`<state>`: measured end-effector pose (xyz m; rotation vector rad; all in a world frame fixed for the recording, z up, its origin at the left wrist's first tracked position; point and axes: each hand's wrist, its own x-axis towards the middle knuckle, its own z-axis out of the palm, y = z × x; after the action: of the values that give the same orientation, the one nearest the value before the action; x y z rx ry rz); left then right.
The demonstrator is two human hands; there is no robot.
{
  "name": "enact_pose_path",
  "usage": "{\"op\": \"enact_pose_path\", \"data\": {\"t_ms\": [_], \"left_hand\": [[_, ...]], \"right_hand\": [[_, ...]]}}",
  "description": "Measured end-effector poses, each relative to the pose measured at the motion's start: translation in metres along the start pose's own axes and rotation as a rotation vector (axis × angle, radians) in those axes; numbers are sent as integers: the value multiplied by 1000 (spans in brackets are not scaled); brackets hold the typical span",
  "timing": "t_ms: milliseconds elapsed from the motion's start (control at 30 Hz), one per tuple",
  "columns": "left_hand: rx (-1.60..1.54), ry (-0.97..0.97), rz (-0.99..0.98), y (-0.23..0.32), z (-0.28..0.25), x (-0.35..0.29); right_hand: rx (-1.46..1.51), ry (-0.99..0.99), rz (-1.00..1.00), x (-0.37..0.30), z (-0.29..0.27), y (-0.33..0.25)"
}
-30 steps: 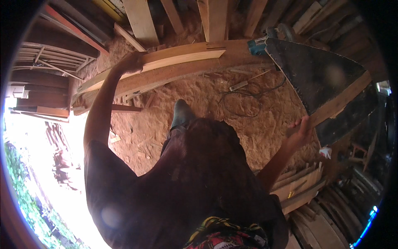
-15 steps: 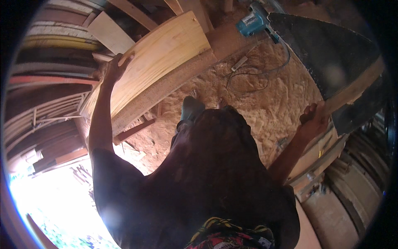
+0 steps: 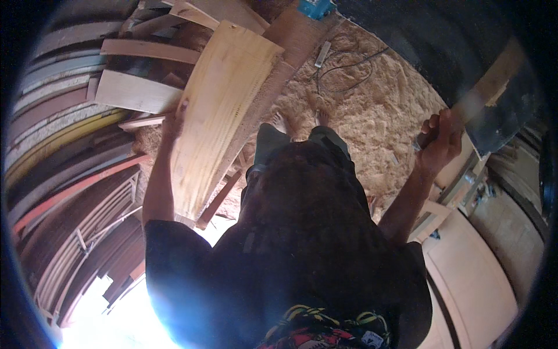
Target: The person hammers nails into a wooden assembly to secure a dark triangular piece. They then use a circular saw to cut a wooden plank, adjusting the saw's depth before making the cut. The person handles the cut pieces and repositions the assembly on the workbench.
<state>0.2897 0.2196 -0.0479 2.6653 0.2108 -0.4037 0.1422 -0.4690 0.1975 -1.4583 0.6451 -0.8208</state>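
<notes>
A wide pale wooden board (image 3: 224, 110) lies at a slant on my left, its grain running lengthwise. My left hand (image 3: 174, 125) is closed on its left long edge, with most of the fingers dim or hidden. On the other side, my right hand (image 3: 440, 142) is wrapped round the near end of a rough-edged wooden strip (image 3: 491, 81). The strip reaches away to the upper right, over a large black sheet (image 3: 401, 29). Something dark shows at the curled right fingers, too unclear to name.
A teal power tool (image 3: 317, 8) sits at the top edge, partly cut off. A dark cord (image 3: 349, 88) loops over the sawdust-covered floor (image 3: 372, 125) near a small pale block (image 3: 323, 54). Stacked planks (image 3: 52, 134) line the left; pale panels (image 3: 465, 256) stand at lower right.
The view has turned, so the pale board now appears steeper and the power tool has slid toward the top edge. Both hands keep their holds on the board and the strip.
</notes>
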Motion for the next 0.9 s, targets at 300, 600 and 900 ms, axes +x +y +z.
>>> {"op": "enact_pose_path", "data": {"t_ms": [300, 600, 900], "left_hand": [[-40, 74, 76, 111, 22, -53], [106, 209, 327, 195, 55, -91], [342, 145, 546, 366, 135, -56]], "right_hand": [[-78, 14, -5, -11, -6, -2], [-43, 43, 52, -1, -15, 14], [-69, 39, 104, 9, -55, 29]]}}
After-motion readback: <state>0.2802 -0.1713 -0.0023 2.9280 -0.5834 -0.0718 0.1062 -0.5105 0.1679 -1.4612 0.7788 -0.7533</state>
